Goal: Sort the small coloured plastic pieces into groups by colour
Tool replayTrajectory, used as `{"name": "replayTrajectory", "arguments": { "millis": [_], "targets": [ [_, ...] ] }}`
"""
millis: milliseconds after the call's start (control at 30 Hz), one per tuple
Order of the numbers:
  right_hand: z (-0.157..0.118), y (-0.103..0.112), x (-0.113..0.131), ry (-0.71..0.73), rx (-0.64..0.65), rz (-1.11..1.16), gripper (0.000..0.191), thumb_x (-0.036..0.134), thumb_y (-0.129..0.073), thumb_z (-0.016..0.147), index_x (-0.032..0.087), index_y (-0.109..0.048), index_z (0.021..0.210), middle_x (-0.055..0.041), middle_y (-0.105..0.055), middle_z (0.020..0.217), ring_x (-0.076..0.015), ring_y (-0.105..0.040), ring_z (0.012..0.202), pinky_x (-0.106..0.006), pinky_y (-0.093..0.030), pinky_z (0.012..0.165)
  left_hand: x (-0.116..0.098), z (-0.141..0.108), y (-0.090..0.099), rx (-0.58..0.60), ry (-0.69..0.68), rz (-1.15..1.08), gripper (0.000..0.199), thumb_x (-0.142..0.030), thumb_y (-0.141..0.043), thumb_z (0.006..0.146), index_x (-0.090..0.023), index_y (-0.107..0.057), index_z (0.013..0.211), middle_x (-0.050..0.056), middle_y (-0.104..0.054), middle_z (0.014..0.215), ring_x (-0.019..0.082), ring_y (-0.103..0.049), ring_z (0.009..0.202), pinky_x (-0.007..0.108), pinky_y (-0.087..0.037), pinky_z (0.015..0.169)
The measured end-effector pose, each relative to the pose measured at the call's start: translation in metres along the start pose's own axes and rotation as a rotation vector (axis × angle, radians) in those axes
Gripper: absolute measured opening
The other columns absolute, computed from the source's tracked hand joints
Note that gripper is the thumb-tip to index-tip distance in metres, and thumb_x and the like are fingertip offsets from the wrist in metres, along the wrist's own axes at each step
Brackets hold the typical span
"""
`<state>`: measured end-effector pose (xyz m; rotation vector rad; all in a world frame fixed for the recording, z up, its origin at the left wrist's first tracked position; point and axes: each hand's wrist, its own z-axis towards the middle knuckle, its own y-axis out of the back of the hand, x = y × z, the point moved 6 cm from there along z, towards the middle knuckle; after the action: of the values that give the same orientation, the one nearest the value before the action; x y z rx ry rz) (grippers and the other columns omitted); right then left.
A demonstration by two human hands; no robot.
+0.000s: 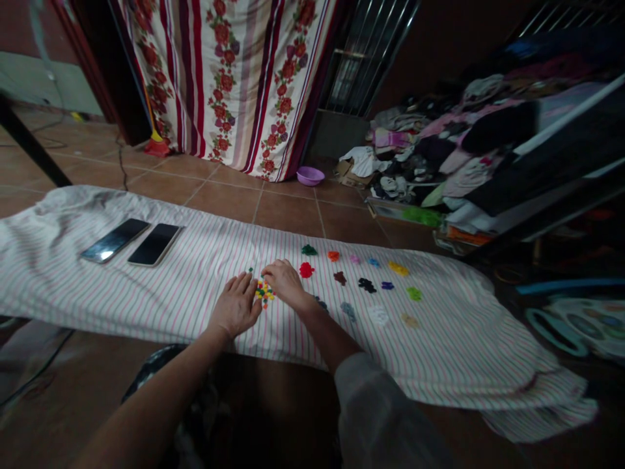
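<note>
A small cluster of yellow, green and red pieces [265,294] lies on the striped cloth [205,299] between my two hands. My left hand [236,305] rests flat on the cloth at the cluster's left side, fingers stretched out. From the right, my right hand [284,281] reaches over the cluster's upper edge, its fingertips pinched together; whatever is between them is too small to make out. A single dark green piece [250,270] sits just beyond my left fingertips. Close to my right hand is a pile of red pieces [306,270].
Piles of small pieces sorted by colour, such as dark green [308,250], black [366,285] and white [378,315], spread to the right. Two phones [155,245] lie at the left. Beyond the cloth are a purple basin [310,176] and heaped clothes [420,150].
</note>
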<state>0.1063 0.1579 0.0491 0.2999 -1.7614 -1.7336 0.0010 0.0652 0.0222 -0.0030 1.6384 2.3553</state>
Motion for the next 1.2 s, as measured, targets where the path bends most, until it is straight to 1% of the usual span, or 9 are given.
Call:
{"name": "replayTrajectory", "arguments": {
  "millis": [200, 400, 500, 600, 800, 867, 1000, 1100, 1200],
  "targets": [
    [0.010, -0.001, 0.008, -0.014, 0.062, -0.034, 0.024, 0.021, -0.053, 0.095, 0.021, -0.076, 0.102, -0.0080, -0.069, 0.104, -0.0199, -0.055, 0.104, -0.030, -0.037, 0.094, 0.000, 0.001, -0.001, 0.003, -0.001, 0.011, 0.047, -0.037, -0.043, 0.093, -0.013, -0.057, 0.130, 0.018, -0.056, 0.141, 0.029, -0.048, 0.137, 0.049, -0.039, 0.115],
    [0.022, -0.004, 0.018, 0.011, 0.026, -0.010, 0.024, 0.024, -0.053, 0.096, 0.022, -0.075, 0.106, -0.0074, -0.070, 0.106, -0.0199, -0.055, 0.105, -0.030, -0.039, 0.095, -0.001, 0.001, 0.001, 0.006, 0.002, 0.015, 0.048, -0.037, -0.043, 0.092, -0.013, -0.055, 0.133, 0.017, -0.056, 0.142, 0.029, -0.047, 0.138, 0.049, -0.039, 0.115],
    [0.028, -0.009, 0.026, 0.018, 0.034, -0.013, 0.026, 0.021, -0.052, 0.096, 0.024, -0.074, 0.110, -0.0077, -0.069, 0.108, -0.0207, -0.055, 0.106, -0.030, -0.041, 0.093, -0.001, 0.001, 0.001, 0.009, 0.001, 0.007, 0.048, -0.037, -0.041, 0.093, -0.013, -0.055, 0.133, 0.016, -0.056, 0.142, 0.030, -0.047, 0.138, 0.049, -0.039, 0.114],
    [0.033, -0.015, 0.032, 0.010, 0.068, -0.031, 0.029, 0.017, -0.047, 0.096, 0.024, -0.073, 0.105, -0.0080, -0.069, 0.107, -0.0207, -0.055, 0.107, -0.030, -0.043, 0.091, -0.001, 0.001, 0.001, 0.004, 0.001, 0.008, 0.045, -0.036, -0.041, 0.093, -0.014, -0.057, 0.129, 0.016, -0.057, 0.141, 0.030, -0.047, 0.138, 0.050, -0.040, 0.113],
    [0.034, -0.013, 0.032, -0.015, 0.073, -0.023, 0.027, 0.013, -0.046, 0.094, 0.021, -0.070, 0.104, -0.0095, -0.069, 0.110, -0.0203, -0.058, 0.107, -0.030, -0.046, 0.089, 0.000, 0.000, -0.001, -0.005, -0.017, 0.013, 0.048, -0.037, -0.040, 0.093, -0.011, -0.056, 0.131, 0.018, -0.056, 0.142, 0.031, -0.048, 0.137, 0.050, -0.040, 0.113],
    [0.033, -0.009, 0.028, -0.043, 0.047, 0.037, 0.027, 0.013, -0.047, 0.093, 0.021, -0.069, 0.108, -0.0087, -0.070, 0.108, -0.0193, -0.060, 0.104, -0.029, -0.046, 0.089, 0.001, 0.000, -0.002, -0.016, -0.028, 0.022, 0.048, -0.037, -0.040, 0.094, -0.011, -0.057, 0.131, 0.018, -0.056, 0.142, 0.031, -0.049, 0.136, 0.050, -0.041, 0.112],
    [0.026, 0.005, 0.013, -0.100, -0.074, 0.213, 0.024, 0.017, -0.053, 0.089, 0.021, -0.067, 0.108, -0.0048, -0.073, 0.103, -0.0165, -0.065, 0.092, -0.025, -0.047, 0.082, 0.001, -0.001, -0.002, -0.046, -0.046, 0.049, 0.048, -0.037, -0.040, 0.094, -0.010, -0.059, 0.129, 0.019, -0.058, 0.140, 0.031, -0.050, 0.135, 0.049, -0.042, 0.112],
    [0.016, 0.013, -0.012, -0.154, -0.143, 0.308, 0.021, 0.016, -0.056, 0.085, 0.022, -0.069, 0.101, -0.0022, -0.074, 0.094, -0.0151, -0.066, 0.082, -0.024, -0.048, 0.077, 0.001, -0.001, -0.002, -0.057, -0.057, 0.052, 0.048, -0.038, -0.040, 0.093, -0.011, -0.060, 0.128, 0.018, -0.059, 0.139, 0.031, -0.051, 0.134, 0.049, -0.044, 0.111],
    [0.004, 0.020, -0.046, -0.239, -0.225, 0.407, 0.021, 0.016, -0.057, 0.083, 0.022, -0.070, 0.097, -0.0004, -0.074, 0.087, -0.0146, -0.067, 0.080, -0.023, -0.049, 0.073, 0.001, -0.001, -0.003, -0.059, -0.059, 0.046, 0.048, -0.038, -0.041, 0.093, -0.012, -0.060, 0.128, 0.018, -0.059, 0.139, 0.031, -0.051, 0.134, 0.050, -0.044, 0.111]
  ]
}}
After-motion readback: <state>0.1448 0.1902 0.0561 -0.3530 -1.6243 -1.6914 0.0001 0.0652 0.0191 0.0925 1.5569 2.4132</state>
